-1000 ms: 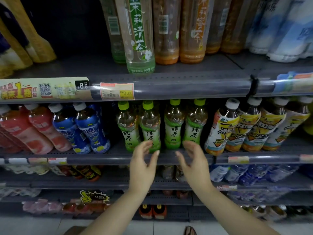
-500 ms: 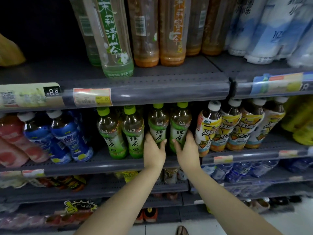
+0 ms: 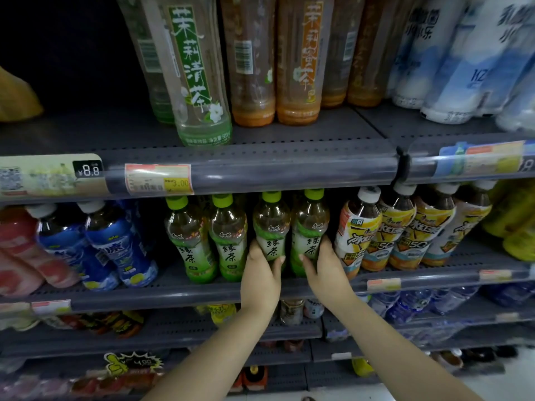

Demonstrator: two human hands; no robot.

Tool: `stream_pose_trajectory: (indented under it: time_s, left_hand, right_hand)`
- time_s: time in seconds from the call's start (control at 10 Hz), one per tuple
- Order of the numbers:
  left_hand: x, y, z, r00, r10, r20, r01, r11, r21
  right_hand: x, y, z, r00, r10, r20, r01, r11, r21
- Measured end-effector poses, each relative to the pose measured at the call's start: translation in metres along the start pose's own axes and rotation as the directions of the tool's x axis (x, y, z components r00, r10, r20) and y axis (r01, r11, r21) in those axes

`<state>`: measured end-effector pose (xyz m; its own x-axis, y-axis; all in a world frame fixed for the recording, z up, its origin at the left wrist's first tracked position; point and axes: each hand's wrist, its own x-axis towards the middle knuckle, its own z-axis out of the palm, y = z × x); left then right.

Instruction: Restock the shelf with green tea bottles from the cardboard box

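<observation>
Both hands on middle shelf [image 3: 173, 296]. Left hand [image 3: 260, 277] grips third green tea bottle [image 3: 270, 235], thumb across label. Right hand [image 3: 327, 270] grips fourth green tea bottle [image 3: 309, 233], fingers curled round far side. Likely squaring pair into row beside two left bottles [image 3: 208, 241]. Forearms extended, rising from near edge, wrists straight. Iced tea bottles [image 3: 376, 227] just right. Cardboard box out of view.

Tall jasmine tea bottle [image 3: 199, 82] upright on upper tier, amber tea bottles [image 3: 298, 62] beside it, white-blue bottles [image 3: 451, 62] far right, blue-label bottles [image 3: 115, 247] lower left, yellow iced-tea bottles [image 3: 399, 230] lower right, price tag [image 3: 158, 179] reading 3.00
</observation>
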<state>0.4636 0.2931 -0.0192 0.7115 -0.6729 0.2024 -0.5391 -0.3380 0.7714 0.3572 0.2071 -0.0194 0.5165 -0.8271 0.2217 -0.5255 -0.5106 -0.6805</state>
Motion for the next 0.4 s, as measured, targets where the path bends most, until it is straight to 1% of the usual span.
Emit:
stream_pose_trajectory:
  time_s: [0.1,0.2,0.3,0.4]
  left_hand:
    - [-0.001,0.003,0.000,0.998,-0.041,0.050,0.045,0.996,-0.078]
    - [-0.003,0.008,-0.006,0.992,-0.071,0.106,0.083,0.991,-0.107]
    - [-0.009,0.011,-0.016,0.991,-0.049,0.123,0.061,0.994,-0.093]
    - [-0.028,0.013,-0.024,0.984,-0.056,0.170,0.071,0.994,-0.084]
  right_hand:
    - [-0.002,-0.006,-0.002,1.000,0.017,0.025,-0.017,0.999,-0.032]
    - [-0.004,-0.015,-0.007,0.994,0.089,0.070,-0.095,0.991,0.096]
    - [-0.005,-0.015,-0.009,0.994,0.083,0.069,-0.081,0.996,-0.031]
    - [-0.019,-0.017,-0.010,0.995,0.083,0.051,-0.086,0.995,0.059]
